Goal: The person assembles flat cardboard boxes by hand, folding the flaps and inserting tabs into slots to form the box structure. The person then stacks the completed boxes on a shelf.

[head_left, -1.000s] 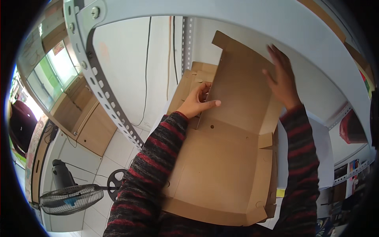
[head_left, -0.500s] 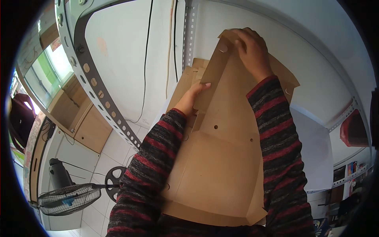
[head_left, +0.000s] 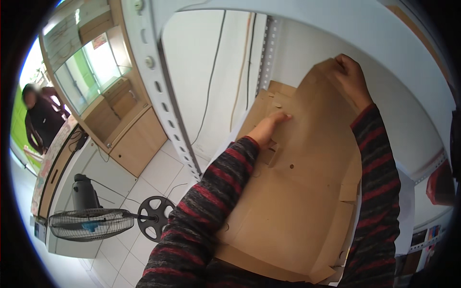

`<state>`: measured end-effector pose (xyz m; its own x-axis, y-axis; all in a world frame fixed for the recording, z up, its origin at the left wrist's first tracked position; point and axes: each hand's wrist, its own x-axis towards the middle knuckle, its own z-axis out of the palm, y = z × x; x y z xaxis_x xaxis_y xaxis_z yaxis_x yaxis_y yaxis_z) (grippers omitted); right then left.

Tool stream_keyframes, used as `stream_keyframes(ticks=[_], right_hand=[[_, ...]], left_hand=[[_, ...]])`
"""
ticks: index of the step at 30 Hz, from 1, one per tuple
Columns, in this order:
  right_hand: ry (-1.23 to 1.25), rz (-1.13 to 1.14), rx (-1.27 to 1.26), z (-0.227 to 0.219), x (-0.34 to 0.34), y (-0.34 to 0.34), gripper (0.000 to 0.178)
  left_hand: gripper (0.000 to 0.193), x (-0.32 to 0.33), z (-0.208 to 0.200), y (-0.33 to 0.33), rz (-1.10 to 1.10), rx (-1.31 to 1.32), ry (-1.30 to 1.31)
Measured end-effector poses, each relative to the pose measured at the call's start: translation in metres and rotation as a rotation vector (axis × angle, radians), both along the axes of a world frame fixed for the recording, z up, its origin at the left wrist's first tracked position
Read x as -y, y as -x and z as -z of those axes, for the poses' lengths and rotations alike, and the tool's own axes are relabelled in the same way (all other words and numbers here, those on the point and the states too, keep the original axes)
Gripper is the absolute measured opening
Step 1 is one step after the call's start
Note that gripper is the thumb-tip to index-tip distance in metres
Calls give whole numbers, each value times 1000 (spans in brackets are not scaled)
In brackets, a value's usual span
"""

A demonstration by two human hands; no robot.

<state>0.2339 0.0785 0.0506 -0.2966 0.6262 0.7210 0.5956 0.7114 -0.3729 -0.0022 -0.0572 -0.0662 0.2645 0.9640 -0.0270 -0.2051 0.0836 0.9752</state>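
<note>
A brown cardboard box blank [head_left: 288, 206] lies partly unfolded in front of me, with creases, side flaps and small round holes. My right hand [head_left: 354, 79] is closed on the far edge of its raised panel, fingers curled around the board. At the left side of the panel, my left hand [head_left: 272, 128] grips the cardboard, thumb on top and the other fingers hidden behind it. Tabs and slots stick out next to the left hand. The near flap of the blank lies close to my body.
A white perforated metal shelf frame [head_left: 170, 110] rises at the left. Beyond it, a grey fan [head_left: 91, 224] and a wood-and-glass cabinet [head_left: 139, 139] stand on the tiled floor. A person [head_left: 44, 117] in dark clothing is at the far left. A white tabletop [head_left: 406, 211] shows right of the blank.
The raised panel has bent over, and its upright left side flap no longer shows. My right hand has turned to pinch its far edge. My view has shifted left, bringing a person into sight.
</note>
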Motion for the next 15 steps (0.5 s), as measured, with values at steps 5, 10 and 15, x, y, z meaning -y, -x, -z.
stream_keyframes(ticks=[5, 10, 15], right_hand=[[-40, 119, 7, 15, -24, -27, 14], [-51, 2, -30, 16, -19, -17, 12], [-4, 35, -22, 12, -16, -19, 11]], left_hand=[[34, -11, 5, -6, 78, 134, 146], [36, -13, 7, -3, 87, 112, 144], [38, 4, -15, 0, 4, -34, 136]])
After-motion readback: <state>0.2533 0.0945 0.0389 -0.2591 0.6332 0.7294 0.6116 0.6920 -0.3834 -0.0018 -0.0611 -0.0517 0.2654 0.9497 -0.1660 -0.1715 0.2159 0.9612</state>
